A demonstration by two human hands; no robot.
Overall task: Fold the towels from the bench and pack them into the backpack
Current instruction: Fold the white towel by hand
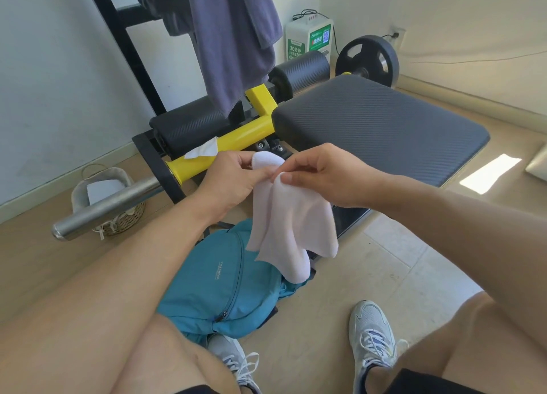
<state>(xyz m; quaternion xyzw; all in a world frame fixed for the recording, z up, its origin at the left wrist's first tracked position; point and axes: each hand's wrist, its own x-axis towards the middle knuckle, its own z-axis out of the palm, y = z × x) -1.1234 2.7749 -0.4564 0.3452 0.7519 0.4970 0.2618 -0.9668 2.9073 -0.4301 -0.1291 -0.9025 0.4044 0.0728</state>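
The black padded bench (381, 124) on its yellow frame (236, 139) fills the middle of the view, with a grey-blue towel (233, 38) hanging from the rack above its far end and a teal backpack (225, 281) lying on the floor below, between the person's knees. Above the backpack a small pale pink towel (293, 227) hangs in the air. Its upper edge is pinched by the left hand (233, 177) at one bunched corner and by the right hand (322, 176) just beside it, fingertips of both curled onto the cloth.
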